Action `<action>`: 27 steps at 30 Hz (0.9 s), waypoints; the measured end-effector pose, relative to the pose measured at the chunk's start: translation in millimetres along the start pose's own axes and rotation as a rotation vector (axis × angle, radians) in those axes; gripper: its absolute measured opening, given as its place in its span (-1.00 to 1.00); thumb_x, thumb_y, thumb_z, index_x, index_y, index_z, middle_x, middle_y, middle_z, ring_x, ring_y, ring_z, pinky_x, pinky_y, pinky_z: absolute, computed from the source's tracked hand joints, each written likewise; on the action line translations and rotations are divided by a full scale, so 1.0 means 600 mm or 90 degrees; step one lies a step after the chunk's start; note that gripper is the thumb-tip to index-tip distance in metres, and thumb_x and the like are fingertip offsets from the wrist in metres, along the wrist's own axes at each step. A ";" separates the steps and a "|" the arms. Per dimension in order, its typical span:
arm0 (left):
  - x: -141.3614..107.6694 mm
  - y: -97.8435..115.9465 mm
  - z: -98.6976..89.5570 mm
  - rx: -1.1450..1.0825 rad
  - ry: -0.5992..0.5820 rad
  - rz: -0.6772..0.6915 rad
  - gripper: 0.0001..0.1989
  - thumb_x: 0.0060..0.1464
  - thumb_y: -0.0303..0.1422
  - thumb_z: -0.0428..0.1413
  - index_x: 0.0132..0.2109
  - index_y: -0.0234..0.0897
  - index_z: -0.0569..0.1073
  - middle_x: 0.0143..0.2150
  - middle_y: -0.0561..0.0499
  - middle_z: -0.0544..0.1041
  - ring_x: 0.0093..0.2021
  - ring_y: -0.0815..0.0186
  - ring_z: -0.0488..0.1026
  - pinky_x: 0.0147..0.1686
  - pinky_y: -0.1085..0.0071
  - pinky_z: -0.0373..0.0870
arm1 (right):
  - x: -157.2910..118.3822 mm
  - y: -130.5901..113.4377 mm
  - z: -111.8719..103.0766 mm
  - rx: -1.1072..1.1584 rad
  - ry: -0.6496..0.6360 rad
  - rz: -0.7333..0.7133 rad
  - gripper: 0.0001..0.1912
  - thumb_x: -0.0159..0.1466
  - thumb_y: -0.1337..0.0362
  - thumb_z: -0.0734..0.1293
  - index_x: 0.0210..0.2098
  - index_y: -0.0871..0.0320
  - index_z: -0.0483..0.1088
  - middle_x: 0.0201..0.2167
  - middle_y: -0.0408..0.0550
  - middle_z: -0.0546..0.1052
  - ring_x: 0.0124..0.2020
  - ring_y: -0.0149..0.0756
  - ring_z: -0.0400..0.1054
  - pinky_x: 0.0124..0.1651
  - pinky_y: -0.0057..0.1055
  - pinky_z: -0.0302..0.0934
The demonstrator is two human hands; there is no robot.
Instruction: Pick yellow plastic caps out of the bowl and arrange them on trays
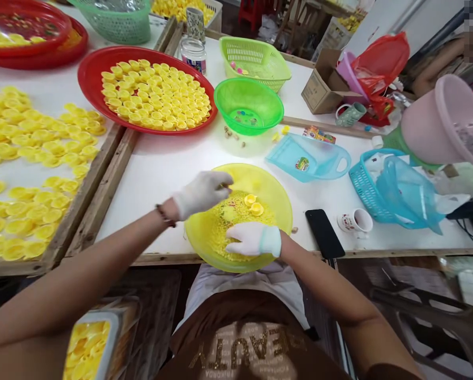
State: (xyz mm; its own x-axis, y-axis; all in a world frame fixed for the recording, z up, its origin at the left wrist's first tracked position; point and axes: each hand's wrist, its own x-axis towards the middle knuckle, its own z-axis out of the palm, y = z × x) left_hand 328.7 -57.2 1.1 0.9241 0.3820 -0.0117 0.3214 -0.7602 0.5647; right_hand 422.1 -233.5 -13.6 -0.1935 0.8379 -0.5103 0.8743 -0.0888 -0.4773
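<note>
A yellow basin (pixel 279 196) stands at the table's front edge, with many small yellow pieces (pixel 220 232) inside. Two yellow cups (pixel 256 209) lie on the pieces, towards the right. Over the basin's left rim is my left hand (pixel 203 193), white-gloved, its fingers closed on something small and dark that I cannot make out. My right hand (pixel 252 239), also gloved, rests low in the basin on the small pieces; its fingertips reach in among them, and what they hold, if anything, is hidden.
Behind the basin are a red tray (pixel 86 79) of yellow cups and a green bowl (pixel 248 100). To the right are a blue scoop (pixel 319 153), a black phone (pixel 324 232), a mug (pixel 355 221) and a blue basket (pixel 365 184). Yellow cups (pixel 34 211) cover the left table.
</note>
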 end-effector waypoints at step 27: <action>-0.066 0.011 0.068 -0.082 -0.042 0.032 -0.72 0.06 -0.41 0.17 -0.04 -0.31 0.43 -0.20 -0.05 0.56 -0.26 0.23 0.49 -0.19 0.30 0.43 | -0.058 0.053 0.003 0.179 0.500 -0.016 -0.77 0.37 0.31 0.23 -0.05 0.10 0.46 -0.06 -0.01 0.58 0.00 -0.18 0.44 0.12 -0.20 0.29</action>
State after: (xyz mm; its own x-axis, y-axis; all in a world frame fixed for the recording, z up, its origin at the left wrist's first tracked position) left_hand 302.8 -98.8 -28.7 0.9512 0.3068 -0.0321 0.2488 -0.7017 0.6676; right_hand 455.8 -266.5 -12.4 0.2460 0.9641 0.1002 0.7098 -0.1088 -0.6959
